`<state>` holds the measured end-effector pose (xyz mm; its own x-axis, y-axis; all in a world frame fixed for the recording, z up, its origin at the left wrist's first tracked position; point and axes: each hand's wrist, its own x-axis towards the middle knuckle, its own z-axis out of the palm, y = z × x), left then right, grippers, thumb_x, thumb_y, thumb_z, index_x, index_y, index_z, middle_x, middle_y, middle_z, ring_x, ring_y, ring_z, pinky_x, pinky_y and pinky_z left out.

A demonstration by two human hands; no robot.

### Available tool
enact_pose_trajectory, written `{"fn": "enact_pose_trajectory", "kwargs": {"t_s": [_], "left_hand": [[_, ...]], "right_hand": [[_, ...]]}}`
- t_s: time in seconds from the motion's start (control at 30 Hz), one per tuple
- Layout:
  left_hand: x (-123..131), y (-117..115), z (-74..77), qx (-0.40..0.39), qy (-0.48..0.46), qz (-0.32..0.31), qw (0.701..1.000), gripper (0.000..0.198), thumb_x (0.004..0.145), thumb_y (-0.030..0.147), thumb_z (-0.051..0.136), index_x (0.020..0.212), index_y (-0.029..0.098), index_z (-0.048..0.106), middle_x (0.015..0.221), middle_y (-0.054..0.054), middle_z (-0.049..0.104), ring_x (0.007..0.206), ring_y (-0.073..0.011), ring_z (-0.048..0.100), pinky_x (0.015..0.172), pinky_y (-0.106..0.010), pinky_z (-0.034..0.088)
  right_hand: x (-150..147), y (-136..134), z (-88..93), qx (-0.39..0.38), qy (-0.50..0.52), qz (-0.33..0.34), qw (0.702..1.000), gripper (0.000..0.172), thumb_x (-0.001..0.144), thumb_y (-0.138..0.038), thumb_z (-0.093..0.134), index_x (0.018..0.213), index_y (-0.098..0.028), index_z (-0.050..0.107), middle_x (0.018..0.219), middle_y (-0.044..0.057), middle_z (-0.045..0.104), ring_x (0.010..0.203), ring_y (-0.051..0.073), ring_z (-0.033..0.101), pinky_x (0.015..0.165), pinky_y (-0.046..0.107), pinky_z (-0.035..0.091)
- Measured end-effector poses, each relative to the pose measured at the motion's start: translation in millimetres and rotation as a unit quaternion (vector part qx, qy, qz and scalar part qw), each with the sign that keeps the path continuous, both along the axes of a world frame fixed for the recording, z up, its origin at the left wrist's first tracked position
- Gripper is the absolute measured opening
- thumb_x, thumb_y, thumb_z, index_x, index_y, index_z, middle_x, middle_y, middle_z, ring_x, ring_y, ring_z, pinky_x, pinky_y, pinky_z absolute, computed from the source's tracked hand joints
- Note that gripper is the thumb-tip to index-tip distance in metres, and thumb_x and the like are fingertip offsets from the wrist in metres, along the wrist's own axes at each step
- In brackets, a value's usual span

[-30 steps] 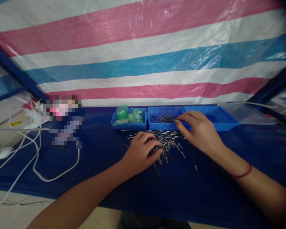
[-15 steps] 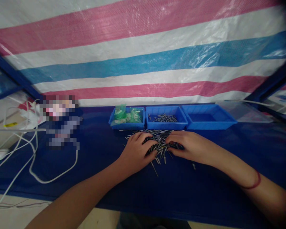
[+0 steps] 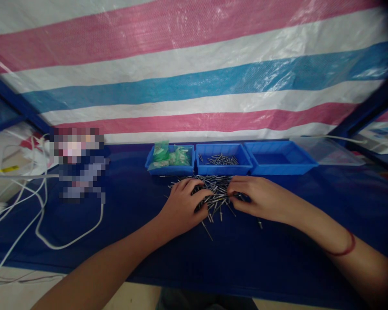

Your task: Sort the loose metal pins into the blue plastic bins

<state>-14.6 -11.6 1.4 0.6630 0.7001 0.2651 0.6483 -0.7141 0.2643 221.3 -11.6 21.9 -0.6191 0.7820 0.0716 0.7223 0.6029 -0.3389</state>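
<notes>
A: Where are the two hands?

B: Both are in the middle of the picture, on the heap of thin silver metal pins [image 3: 217,189]. The heap lies on the dark blue cloth surface [image 3: 142,241].

A: Did anything change just now?

B: Yes. A moment ago the right hand [image 3: 257,199] was up at the middle blue plastic tray [image 3: 222,158], the one with a few pins in it. Now it is back down on the heap. So it looks like one trip to the tray is over and the hand is feeling for more pins.

A: And the left hand [image 3: 184,206]?

B: It has stayed on the left side of the heap. Its fingers are bent and press down on the pins. The right hand's fingers are curled close together over the pins. I cannot tell if they pinch one.

A: What else is around?

B: Left of the middle tray is a blue plastic tray with small green bags [image 3: 170,158]. Right of it is an empty-looking blue plastic tray [image 3: 280,156]. A white cable [image 3: 69,241] loops at the left. A pink, white and blue striped sheet [image 3: 194,69] fills the top.

A: Is anything in the way?

B: No, the trays sit just behind the heap. A few loose pins lie apart, lower down.
</notes>
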Motion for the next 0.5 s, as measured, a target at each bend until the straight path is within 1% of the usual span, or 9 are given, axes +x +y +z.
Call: {"fn": "enact_pose_trajectory", "kwargs": {"t_s": [0.2,0.37,0.5], "left_hand": [[0.0,-0.4,-2.0,0.001,0.004,-0.023,1.0,0.028,0.085,0.023,0.053,0.108,0.031,0.067,0.126,-0.005,0.055,0.121,-0.028,0.042,0.099,-0.048,0.034],[1.3,-1.5,-2.8,0.0,0.01,-0.017,1.0,0.026,0.087,0.025,0.053,0.106,0.032,0.068,0.126,-0.004,0.055,0.122,-0.028,0.042,0.099,-0.048,0.033],[1.7,-2.7,-2.6,0.005,0.01,-0.013,1.0,0.025,0.09,0.031,0.05,0.109,0.031,0.067,0.126,-0.005,0.055,0.121,-0.0272,0.042,0.099,-0.048,0.033]], "right_hand": [[-5.7,0.2,-5.8,0.044,-0.008,0.003,0.999,0.018,0.088,-0.019,0.049,0.081,-0.019,0.065,0.083,0.005,0.062,0.078,0.017,0.062,0.071,0.029,0.047],[-13.2,-1.2,-11.5,0.08,-0.012,-0.023,0.997,0.017,0.088,-0.022,0.052,0.082,-0.02,0.068,0.086,0.006,0.064,0.08,0.018,0.063,0.071,0.029,0.048],[-16.5,-2.3,-14.4,0.085,-0.037,-0.053,0.994,0.021,0.09,-0.026,0.051,0.081,-0.018,0.068,0.083,0.006,0.063,0.078,0.019,0.062,0.069,0.03,0.048]]}}
